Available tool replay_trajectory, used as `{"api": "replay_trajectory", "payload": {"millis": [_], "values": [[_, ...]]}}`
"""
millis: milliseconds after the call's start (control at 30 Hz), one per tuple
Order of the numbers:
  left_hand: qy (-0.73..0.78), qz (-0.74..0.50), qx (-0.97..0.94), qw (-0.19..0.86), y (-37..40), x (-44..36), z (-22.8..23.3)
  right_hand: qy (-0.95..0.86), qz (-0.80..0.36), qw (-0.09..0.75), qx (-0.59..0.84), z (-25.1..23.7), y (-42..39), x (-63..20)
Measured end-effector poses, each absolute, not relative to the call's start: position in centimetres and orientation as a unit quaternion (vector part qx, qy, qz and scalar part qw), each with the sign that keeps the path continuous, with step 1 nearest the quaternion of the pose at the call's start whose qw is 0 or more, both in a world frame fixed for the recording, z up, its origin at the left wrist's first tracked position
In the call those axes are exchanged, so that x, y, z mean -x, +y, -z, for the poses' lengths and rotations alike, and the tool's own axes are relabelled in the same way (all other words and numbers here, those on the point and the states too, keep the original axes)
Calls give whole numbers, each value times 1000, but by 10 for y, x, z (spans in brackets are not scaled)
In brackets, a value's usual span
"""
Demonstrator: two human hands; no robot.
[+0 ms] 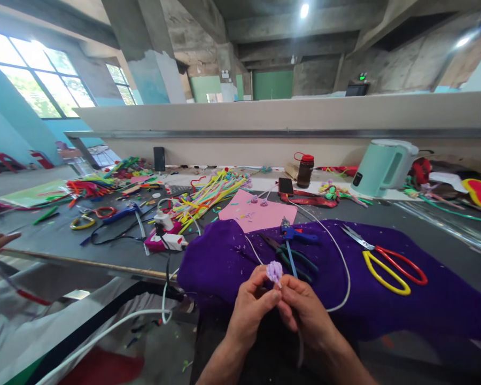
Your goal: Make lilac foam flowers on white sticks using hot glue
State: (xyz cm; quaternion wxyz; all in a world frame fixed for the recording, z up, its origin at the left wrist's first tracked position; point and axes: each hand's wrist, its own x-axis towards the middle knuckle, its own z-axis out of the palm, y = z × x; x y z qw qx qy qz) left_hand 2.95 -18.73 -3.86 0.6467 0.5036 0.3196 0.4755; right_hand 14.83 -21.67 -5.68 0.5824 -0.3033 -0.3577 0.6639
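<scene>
We pinch a small lilac flower [274,271] between our left hand [251,307] and right hand [304,313], at the worktop's [44,235] near edge. A purple cloth [385,305] overhangs that edge; the scissors [388,262] lie well apart.

You are in a raw concrete hall. Across the upper frame run bare concrete beams [288,32] and thick pillars [144,48], with a round ceiling lamp [304,10] glowing at top centre and another bright light [463,41] at upper right. At upper left, a large gridded window [36,75] lets in strong daylight beside a pale blue wall [8,117]. A green wall [272,84] shows far back at centre. A long beige partition [264,115] crosses the middle, and below it stretches the dark grey tabletop [56,235]. Red chairs [0,159] stand at far left.
</scene>
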Motion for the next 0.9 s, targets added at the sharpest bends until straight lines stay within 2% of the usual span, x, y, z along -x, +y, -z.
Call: {"api": "replay_trajectory", "payload": {"millis": [100, 300, 900], "values": [[323, -487, -512, 630, -188, -30, 35, -300, -731, 559, 251, 67, -213, -146], [337, -499, -506, 618, -187, -29, 32, -283, -755, 543, 235, 77, -209, -144], [375, -513, -617, 464, -186, -19, 27, -393, -604, 597, 353, 56, -224, -139]]}}
